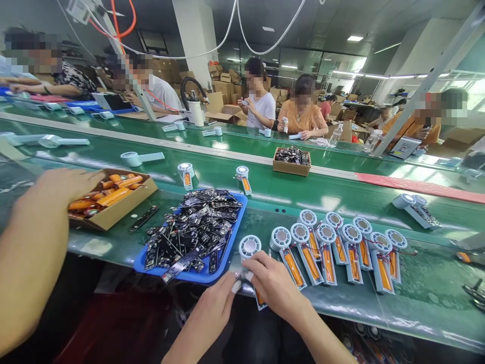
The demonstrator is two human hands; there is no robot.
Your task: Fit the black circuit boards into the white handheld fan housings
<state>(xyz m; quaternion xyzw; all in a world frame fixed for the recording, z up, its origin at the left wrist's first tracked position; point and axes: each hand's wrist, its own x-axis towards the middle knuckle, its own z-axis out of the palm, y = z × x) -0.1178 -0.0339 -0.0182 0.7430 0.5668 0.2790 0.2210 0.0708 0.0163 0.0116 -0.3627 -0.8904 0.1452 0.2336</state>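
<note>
A light blue handheld fan housing [250, 246] with a round head lies at the bench edge in front of me. My right hand [275, 285] is closed over its handle, and an orange battery shows below my fingers. The fingertips of my left hand [217, 303] are pinched together against the near side of the handle, with white covers on some fingers. What sits between those fingertips is too small to make out. Just left is a blue tray [244, 205] heaped with black circuit boards [200, 222]. Several similar fan housings [326, 233] with orange batteries stand to the right.
At the left, another person's arm [34, 242] reaches over a cardboard box [113, 212] of orange batteries [117, 194]. Fan parts [142, 157] lie on the green belt [215, 156]. A box of dark parts [291, 167] stands farther back. Several co-workers sit across the line.
</note>
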